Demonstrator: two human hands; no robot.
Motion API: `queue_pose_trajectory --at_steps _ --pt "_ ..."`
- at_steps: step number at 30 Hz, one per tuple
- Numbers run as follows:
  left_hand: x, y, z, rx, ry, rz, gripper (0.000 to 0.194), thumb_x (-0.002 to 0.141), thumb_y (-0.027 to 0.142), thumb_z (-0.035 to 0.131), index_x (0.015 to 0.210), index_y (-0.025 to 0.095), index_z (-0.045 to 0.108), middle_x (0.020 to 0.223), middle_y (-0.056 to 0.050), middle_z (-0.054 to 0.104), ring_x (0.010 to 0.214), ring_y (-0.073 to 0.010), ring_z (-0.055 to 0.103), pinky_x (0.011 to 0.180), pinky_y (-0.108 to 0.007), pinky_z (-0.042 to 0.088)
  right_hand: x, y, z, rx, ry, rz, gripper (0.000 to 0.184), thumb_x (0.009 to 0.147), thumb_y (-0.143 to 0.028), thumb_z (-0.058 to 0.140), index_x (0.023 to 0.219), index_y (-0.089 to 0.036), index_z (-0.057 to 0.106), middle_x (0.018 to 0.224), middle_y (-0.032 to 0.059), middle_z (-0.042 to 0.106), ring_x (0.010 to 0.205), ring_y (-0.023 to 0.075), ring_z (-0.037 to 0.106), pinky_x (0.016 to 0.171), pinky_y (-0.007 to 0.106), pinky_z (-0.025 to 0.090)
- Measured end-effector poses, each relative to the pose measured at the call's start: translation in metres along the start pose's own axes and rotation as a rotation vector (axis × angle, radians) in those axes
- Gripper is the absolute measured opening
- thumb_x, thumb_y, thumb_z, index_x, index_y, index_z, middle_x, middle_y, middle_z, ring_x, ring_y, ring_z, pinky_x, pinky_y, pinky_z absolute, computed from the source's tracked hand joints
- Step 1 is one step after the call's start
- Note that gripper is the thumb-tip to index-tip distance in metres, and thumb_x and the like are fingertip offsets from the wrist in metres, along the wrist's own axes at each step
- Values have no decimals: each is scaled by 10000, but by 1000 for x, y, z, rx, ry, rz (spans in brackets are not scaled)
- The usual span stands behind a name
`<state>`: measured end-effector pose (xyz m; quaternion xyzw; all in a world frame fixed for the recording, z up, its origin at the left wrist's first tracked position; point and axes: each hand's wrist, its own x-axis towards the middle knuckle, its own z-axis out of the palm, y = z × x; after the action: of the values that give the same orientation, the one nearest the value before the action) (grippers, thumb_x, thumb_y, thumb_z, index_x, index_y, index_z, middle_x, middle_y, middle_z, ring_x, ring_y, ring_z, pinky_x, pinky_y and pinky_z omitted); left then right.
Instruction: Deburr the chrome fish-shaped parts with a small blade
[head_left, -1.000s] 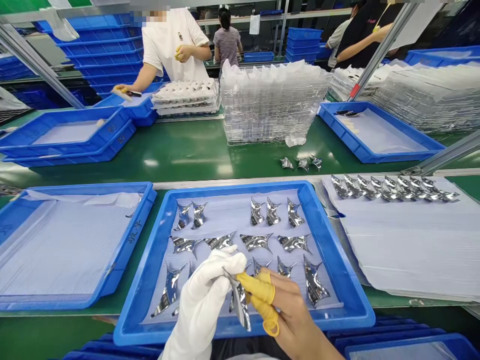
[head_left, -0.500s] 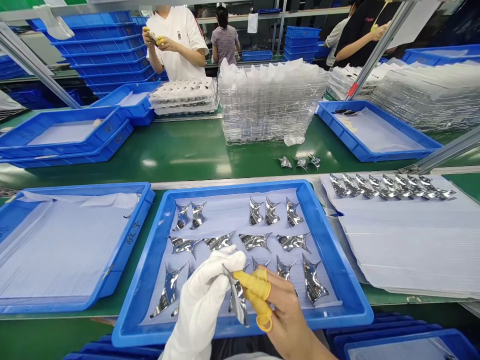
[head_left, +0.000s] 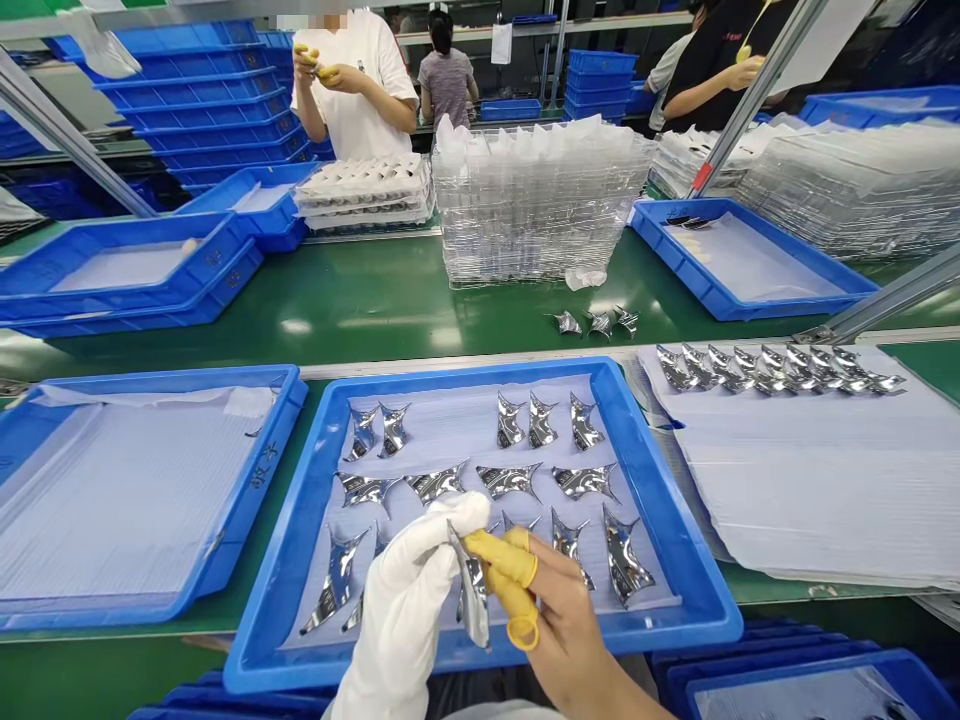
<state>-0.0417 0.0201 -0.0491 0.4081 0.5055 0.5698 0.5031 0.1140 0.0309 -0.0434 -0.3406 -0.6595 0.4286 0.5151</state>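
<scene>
My left hand [head_left: 405, 610], in a white glove, and my right hand [head_left: 559, 625], with yellow finger cots on two fingers, both pinch one shiny chrome winged part [head_left: 471, 592] held upright over the near edge of a blue tray [head_left: 675, 560]. Several more chrome parts [head_left: 510, 480] lie in rows on the white liner inside that tray.
A second blue tray [head_left: 262, 470] with a white liner sits at left. White sheets [head_left: 817, 480] at right carry a row of chrome parts [head_left: 772, 368]. Three parts [head_left: 596, 322] lie on the green belt. Clear tray stacks [head_left: 540, 205], blue trays and other people stand beyond.
The held part has tipped slightly and shifted a little lower between my fingers. The person across the belt has raised both hands to chest height.
</scene>
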Motion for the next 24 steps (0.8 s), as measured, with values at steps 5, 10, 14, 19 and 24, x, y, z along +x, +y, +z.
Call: queue_pose_trajectory --at_steps 5,10,14,19,24 --pt "0 -3 -6 23 28 -34 322 898 478 741 1080 234 847 1217 -120 794 1267 -345 678 1183 -480 456 0 -2 -3 -59 -17 -39 357 1040 -148 462 1221 -249 753 713 9 591 644 176 493 589 289 426" --pt "1 -8 -11 27 -18 31 270 936 407 715 1126 256 834 1207 -103 799 1262 -330 683 1177 -489 461 0 -2 -6 -184 -46 -110 354 1082 -227 416 1149 -195 762 686 30 602 623 185 501 588 313 454" --pt "2 -6 -10 21 -65 112 238 956 369 699 1141 293 828 1191 -80 806 1210 -294 713 1164 -459 475 2 -2 -7 -204 -55 -141 398 1089 -213 377 1172 -232 766 680 24 598 611 187 493 592 317 444" --pt "3 -1 -7 25 -62 142 224 953 348 707 1144 327 822 1154 -55 819 1204 -279 717 1149 -443 488 3 -2 -6 -177 -42 -150 410 1077 -180 395 1314 -255 722 694 23 611 610 188 491 559 298 410" --pt "3 1 -3 15 -17 104 206 914 362 751 1086 291 839 1128 -74 824 1224 -305 708 1163 -462 475 2 -1 -2 -137 1 -119 416 1052 -146 422 1314 -269 721 695 13 622 626 185 513 578 293 430"
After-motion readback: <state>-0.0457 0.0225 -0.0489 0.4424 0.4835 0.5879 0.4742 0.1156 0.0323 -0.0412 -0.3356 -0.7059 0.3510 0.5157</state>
